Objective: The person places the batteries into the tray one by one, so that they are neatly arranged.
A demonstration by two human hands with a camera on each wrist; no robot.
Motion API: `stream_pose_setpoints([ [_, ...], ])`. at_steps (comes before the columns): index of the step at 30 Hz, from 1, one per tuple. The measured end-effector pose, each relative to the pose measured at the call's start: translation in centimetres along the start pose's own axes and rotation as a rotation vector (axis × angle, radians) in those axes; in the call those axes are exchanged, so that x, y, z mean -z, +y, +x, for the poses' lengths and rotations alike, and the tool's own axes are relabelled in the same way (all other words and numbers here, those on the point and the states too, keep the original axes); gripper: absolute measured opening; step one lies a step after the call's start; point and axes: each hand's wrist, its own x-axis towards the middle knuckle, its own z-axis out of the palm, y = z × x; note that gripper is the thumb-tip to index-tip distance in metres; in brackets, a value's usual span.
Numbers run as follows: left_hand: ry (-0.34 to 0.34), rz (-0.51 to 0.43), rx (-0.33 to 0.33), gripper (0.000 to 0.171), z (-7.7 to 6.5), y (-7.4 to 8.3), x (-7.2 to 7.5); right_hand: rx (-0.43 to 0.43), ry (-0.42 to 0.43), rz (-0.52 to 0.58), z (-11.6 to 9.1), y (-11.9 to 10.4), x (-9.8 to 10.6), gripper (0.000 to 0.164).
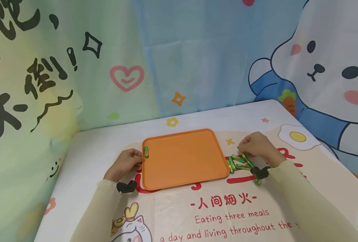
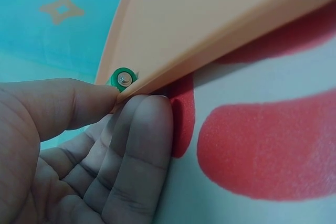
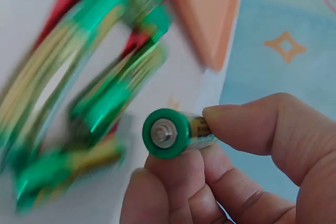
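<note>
An orange tray (image 1: 185, 161) lies flat on the table, and a green and gold battery (image 1: 146, 152) rests in it along the left rim. My left hand (image 1: 126, 164) pinches that rim, thumb on top and fingers beneath, as the left wrist view shows; the battery's end (image 2: 124, 78) is right by the thumb tip. Beyond the tray's right side, my right hand (image 1: 259, 148) holds another battery (image 3: 168, 134) between thumb and fingers, its terminal end facing the right wrist camera. Several loose batteries (image 1: 242, 166) lie below this hand, beside the tray.
The table is covered by a printed cloth (image 1: 215, 228) with red lettering and cartoon drawings. One battery (image 1: 257, 182) lies nearer, partly hidden by the right wrist. A patterned curtain (image 1: 191, 67) hangs behind the table.
</note>
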Motion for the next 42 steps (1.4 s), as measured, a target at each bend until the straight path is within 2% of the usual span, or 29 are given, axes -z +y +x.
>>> stream_pose_setpoints([
  [7, 0.009, 0.002, 0.002, 0.024, 0.4, -0.3, 0.2, 0.066, -0.047, 0.120, 1.3, -3.5, -2.1, 0.018],
  [12, 0.011, 0.006, 0.002, 0.023, 0.4, -0.2, 0.2, 0.089, -0.068, 0.194, 2.3, -5.9, -4.1, 0.013],
  [14, 0.014, 0.002, 0.004, 0.023, 0.5, -0.1, 0.2, 0.093, -0.075, 0.227, 2.7, -6.8, -4.8, 0.016],
  [16, 0.018, 0.002, 0.005, 0.022, 0.6, 0.0, 0.2, 0.110, -0.077, 0.225, 3.2, -7.7, -5.5, 0.023],
  [20, 0.029, -0.004, 0.022, 0.022, 0.8, 0.0, 0.1, 0.137, -0.092, 0.229, 4.2, -9.5, -7.0, 0.028],
  [26, 0.038, -0.021, 0.032, 0.021, 0.7, -0.2, 0.3, 0.145, -0.124, 0.287, 5.2, -11.8, -9.0, 0.019],
  [34, 0.048, -0.032, 0.035, 0.019, 0.9, -0.2, 0.3, 0.195, -0.166, 0.370, 6.0, -14.5, -11.1, 0.041],
  [36, 0.044, -0.035, 0.039, 0.019, 1.0, -0.3, 0.3, 0.190, -0.179, 0.386, 6.2, -15.2, -11.7, 0.039],
  [42, 0.051, -0.043, 0.044, 0.017, 1.0, -0.4, 0.3, 0.191, -0.197, 0.390, 6.7, -17.6, -13.4, 0.017],
])
